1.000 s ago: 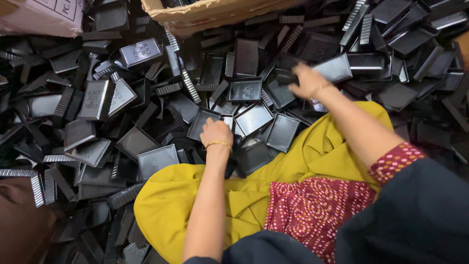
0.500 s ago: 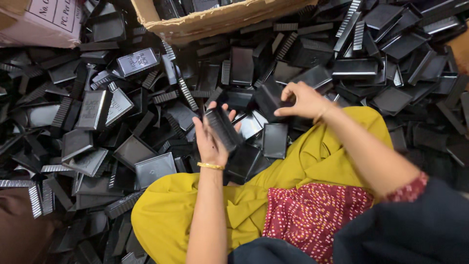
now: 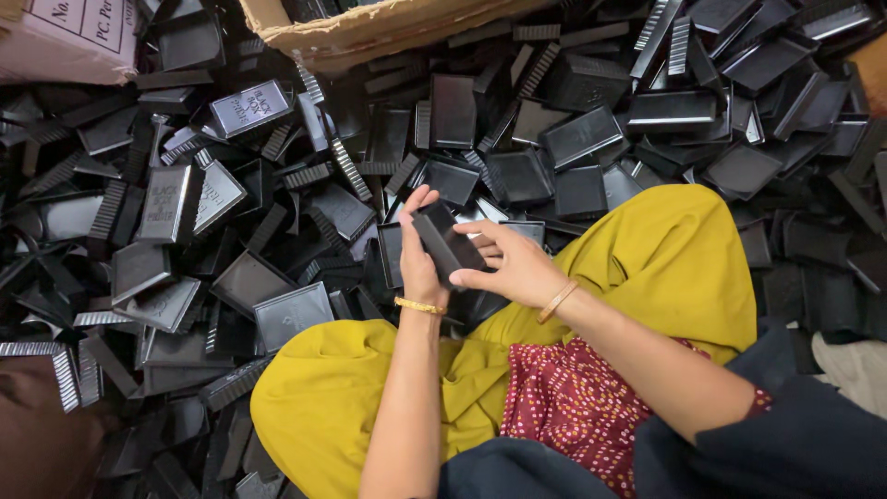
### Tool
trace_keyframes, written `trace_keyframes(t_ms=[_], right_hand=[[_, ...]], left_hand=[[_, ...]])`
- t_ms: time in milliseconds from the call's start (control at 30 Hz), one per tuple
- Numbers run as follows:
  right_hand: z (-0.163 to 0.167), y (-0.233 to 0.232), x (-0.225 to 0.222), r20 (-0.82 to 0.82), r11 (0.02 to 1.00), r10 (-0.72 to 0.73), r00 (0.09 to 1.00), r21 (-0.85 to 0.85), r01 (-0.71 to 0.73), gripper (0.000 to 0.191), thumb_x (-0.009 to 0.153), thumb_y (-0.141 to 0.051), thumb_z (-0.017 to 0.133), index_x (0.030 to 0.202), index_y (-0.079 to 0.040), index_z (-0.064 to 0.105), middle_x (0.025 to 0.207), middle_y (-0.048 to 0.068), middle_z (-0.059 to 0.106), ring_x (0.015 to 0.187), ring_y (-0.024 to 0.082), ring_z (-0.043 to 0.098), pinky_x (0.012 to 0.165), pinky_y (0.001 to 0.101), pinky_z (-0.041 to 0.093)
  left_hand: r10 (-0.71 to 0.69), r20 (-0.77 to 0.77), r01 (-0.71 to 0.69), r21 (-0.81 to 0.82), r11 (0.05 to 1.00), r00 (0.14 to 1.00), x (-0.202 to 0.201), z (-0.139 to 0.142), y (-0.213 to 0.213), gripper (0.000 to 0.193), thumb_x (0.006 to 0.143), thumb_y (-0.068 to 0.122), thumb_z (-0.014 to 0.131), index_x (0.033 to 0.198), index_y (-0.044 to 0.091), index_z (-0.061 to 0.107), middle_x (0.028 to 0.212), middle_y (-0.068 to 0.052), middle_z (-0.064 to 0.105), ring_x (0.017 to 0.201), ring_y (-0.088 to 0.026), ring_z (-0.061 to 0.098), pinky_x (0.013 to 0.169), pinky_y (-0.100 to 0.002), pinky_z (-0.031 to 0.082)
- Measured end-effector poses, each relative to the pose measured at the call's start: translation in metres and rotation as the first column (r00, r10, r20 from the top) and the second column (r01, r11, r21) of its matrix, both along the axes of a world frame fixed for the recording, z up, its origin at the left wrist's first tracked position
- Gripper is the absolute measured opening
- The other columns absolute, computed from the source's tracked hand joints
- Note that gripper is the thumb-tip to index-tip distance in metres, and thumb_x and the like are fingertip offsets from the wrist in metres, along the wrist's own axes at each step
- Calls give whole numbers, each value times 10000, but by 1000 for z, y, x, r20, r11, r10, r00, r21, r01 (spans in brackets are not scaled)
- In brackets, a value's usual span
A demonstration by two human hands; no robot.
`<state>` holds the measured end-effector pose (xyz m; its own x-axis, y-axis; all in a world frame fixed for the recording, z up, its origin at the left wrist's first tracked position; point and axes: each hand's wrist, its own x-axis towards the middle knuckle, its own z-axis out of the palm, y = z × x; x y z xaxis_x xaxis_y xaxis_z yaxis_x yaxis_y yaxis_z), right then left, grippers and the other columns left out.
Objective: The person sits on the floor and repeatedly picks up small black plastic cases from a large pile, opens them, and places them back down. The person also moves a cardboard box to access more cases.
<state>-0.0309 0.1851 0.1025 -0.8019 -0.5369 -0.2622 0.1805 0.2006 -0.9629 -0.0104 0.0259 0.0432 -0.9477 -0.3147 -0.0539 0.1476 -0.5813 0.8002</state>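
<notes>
Both hands meet over my lap on one small black plastic box (image 3: 445, 242). My left hand (image 3: 418, 263) grips the box from the left and below, thumb up along its edge. My right hand (image 3: 514, 265) presses on its right side with fingers spread over it. The box is tilted, one corner pointing up and left. A gold bangle sits on each wrist. My knees, in yellow cloth (image 3: 674, 268), lie below the hands.
A deep heap of black plastic box halves and ribbed lids (image 3: 231, 277) covers the floor all around. A torn cardboard carton (image 3: 370, 28) stands at the top middle, and a pink carton (image 3: 55, 37) at the top left. A brown object (image 3: 37, 434) lies at the bottom left.
My right hand came back from the pile at the upper right with a black piece and joined my left hand, which lifted its own piece; both now press together on one box.
</notes>
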Motion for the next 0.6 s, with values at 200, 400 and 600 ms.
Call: trace_keyframes(t_ms=[200,400,600], right_hand=[[-6,4,-5,124,989,-48,991,-132,64,680,766,-90,851,1389,-86,578,1106,65,682,1052,140,654,939,312,556],[-6,8,-5,201,977,-22,979,-203,64,685,768,-68,839,1395,-86,565,1129,61,662,1070,140,651,945,312,565],[-9,10,-7,178,992,31,984,-124,-9,661,777,-80,826,1388,-66,574,1104,65,699,1035,146,674,938,308,561]], left_hand=[[-22,10,22,4,1000,1000,0,10,1,616,1075,520,353,1496,82,458,1456,-61,517,1215,-200,562,1065,-354,469],[-81,-5,81,-20,997,997,-1,16,-3,633,1081,521,347,1497,60,471,1489,-103,514,1200,-204,555,1046,-359,464],[-43,40,49,-169,984,998,3,17,3,563,1097,485,321,1411,67,531,1413,-56,543,1235,-173,555,1083,-334,457]])
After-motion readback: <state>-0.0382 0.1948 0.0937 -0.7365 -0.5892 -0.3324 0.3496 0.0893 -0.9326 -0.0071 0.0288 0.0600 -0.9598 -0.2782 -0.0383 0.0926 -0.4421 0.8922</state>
